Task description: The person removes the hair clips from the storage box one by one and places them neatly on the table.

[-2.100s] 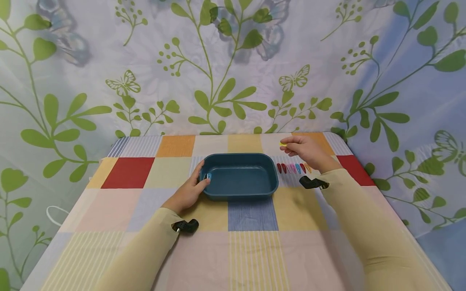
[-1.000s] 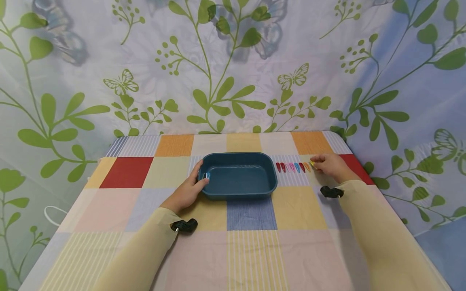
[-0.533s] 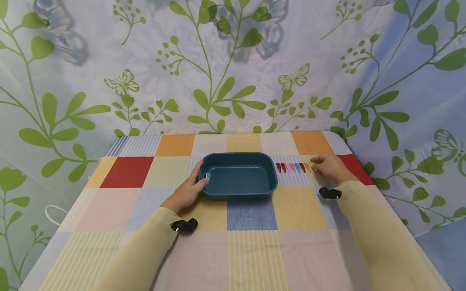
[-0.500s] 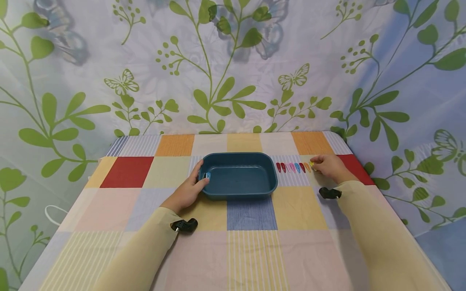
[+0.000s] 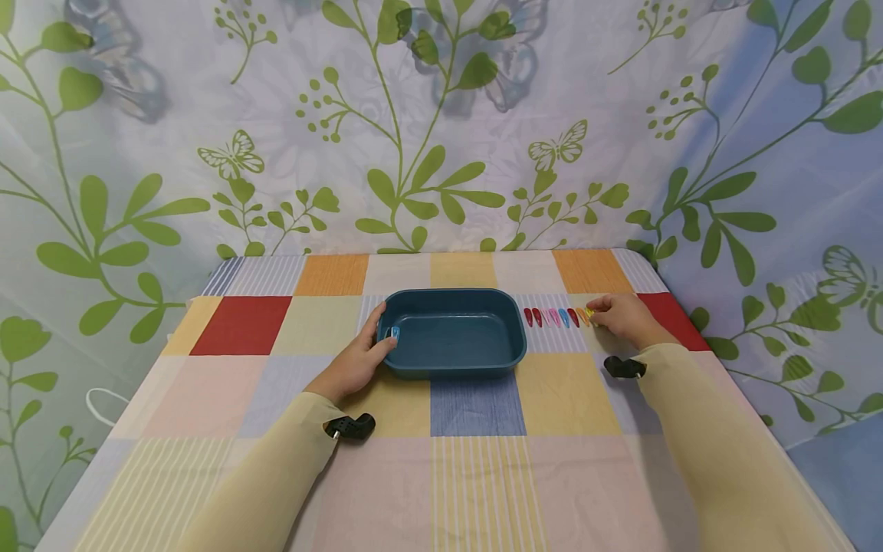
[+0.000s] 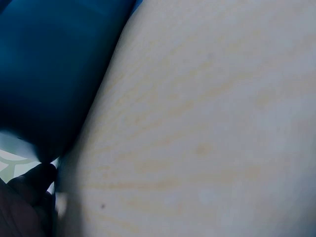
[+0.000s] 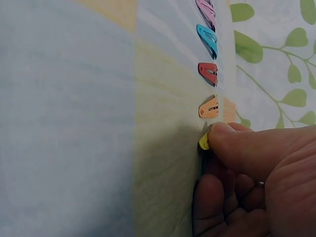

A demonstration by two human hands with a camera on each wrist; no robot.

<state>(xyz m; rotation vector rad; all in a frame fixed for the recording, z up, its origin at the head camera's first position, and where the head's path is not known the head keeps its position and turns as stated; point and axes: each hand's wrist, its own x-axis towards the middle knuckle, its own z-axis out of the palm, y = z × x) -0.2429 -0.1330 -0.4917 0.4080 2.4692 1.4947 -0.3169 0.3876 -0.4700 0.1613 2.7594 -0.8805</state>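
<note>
My right hand (image 5: 624, 316) pinches a yellow hair clip (image 7: 204, 142) between thumb and finger, low over the cloth at the right end of a row of hair clips. Nearest to it in that row is an orange hair clip (image 7: 209, 107), then a red hair clip (image 7: 208, 73), a blue hair clip (image 7: 207, 39) and a pink hair clip (image 7: 206, 12). Two dark red clips (image 5: 533, 317) lie at the row's left end. My left hand (image 5: 355, 360) grips the left side of a dark teal basin (image 5: 455, 373), thumb over the rim. A small blue clip-like piece (image 5: 394, 333) shows beside that thumb.
A patchwork cloth (image 5: 476, 491) covers the table. Behind it hangs a leaf-patterned curtain (image 5: 276, 115). At the table's left edge a white cable (image 5: 103, 406) loops. A black wrist device (image 5: 624, 367) sits on the right sleeve, another (image 5: 352, 428) on the left.
My right hand has come down and to the right with the yellow hair clip, then shifted slightly left towards the orange one. The left hand and basin have stayed in place.
</note>
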